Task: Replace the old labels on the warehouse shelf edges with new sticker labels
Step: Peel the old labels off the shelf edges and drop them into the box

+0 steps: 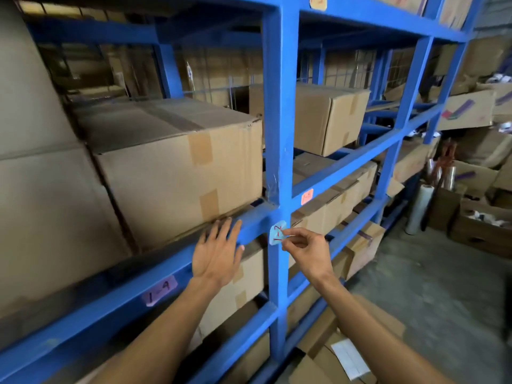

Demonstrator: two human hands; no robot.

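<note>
A pale blue label (pixel 278 233), hand-marked "1-2" in red, is being held at the blue upright post (pixel 280 106), just where the post is being crossed by the shelf beam (pixel 155 266). The label's right edge is being pinched between thumb and forefinger of the right hand (pixel 303 249); the other fingers are being kept loosely curled. Whether the label is being peeled off or pressed on cannot be told; its lower edge is looking curled off the steel.

Key relation: the label is lying immediately left of the right fingertips, in contact with them, its long axis running roughly up the post, tilted slightly. The right hand is the nearer by far. The left hand (pixel 217 252) is being rested flat against the beam, fingers straight and spread, nothing held, well to the left of the label.

Other labels are being noted: a pink "1-9" label (pixel 160 291) on the same beam further left, an orange label (pixel 307 196) on the beam to the right, a tan one (pixel 318 1) at the top of the post.

Containers: a taped cardboard box (pixel 171 162) is sitting closed on the shelf above the left hand, contents unseen; an open box (pixel 483 231) on the floor at right is showing pale items, too small to identify
</note>
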